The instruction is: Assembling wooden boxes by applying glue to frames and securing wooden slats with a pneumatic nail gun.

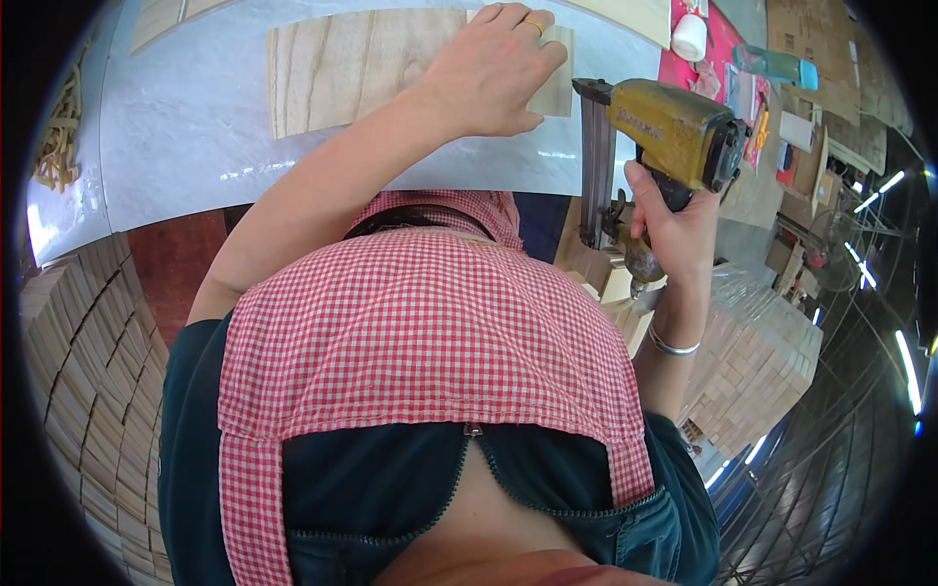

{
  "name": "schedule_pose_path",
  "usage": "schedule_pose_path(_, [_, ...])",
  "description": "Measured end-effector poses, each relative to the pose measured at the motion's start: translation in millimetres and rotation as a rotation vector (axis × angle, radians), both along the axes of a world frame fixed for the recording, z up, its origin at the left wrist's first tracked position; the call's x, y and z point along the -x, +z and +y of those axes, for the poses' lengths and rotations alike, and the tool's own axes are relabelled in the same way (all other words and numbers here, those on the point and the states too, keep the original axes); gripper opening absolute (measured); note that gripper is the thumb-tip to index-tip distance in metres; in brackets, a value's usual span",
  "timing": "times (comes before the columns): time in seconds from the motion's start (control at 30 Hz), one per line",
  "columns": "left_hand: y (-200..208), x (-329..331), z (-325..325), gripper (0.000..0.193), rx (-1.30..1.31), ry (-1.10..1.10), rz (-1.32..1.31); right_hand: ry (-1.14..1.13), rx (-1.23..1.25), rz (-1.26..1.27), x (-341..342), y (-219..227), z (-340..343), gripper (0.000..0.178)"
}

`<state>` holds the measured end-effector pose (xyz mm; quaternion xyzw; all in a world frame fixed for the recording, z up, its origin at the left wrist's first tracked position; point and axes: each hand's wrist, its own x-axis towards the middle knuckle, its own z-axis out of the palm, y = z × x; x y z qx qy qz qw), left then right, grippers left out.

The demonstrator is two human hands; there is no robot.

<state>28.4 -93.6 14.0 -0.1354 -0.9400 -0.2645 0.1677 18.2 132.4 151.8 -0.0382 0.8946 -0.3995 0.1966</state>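
A flat, pale wooden board with visible grain lies on the grey marbled tabletop. My left hand grips it near its right end, fingers bent toward the far edge and thumb by the near edge. A ring is on one finger. My right hand is wrapped round the handle of a yellow and black nail gun. The gun's nose points left, just beyond the board's right end, and its long magazine hangs down past the table's near edge. Whether the nose touches the wood I cannot tell.
More pale boards lie at the table's far side. To the right are a white roll on a pink surface and a teal bottle. Tan strips hang at the far left. Stacked wood stands left, wrapped blocks right.
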Motion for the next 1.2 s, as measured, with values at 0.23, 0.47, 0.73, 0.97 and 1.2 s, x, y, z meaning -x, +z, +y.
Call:
schedule_pose_path(0.23, [-19.0,0.5,8.0,0.047,0.112,0.126,0.026,0.032,-0.034,-0.011,9.6,-2.3,-5.7,0.016])
schedule_pose_path(0.47, [-13.5,-0.4,8.8,0.05,0.113,0.157,0.046,0.011,-0.029,-0.098,17.9,5.1,-8.5,0.016])
schedule_pose_path(0.73, [-7.6,-2.9,10.1,0.049,0.04,0.201,0.037,0.062,-0.042,-0.023,42.8,18.0,-21.2,0.02])
schedule_pose_path(0.97, [-5.1,-3.6,9.1,0.057,-0.005,0.167,-0.009,0.126,-0.134,-0.039,64.7,12.2,-35.4,0.023])
schedule_pose_path(1.2, [-5.0,-1.9,8.2,0.059,-0.013,0.155,-0.014,0.152,-0.12,-0.062,68.7,12.4,-40.2,0.025])
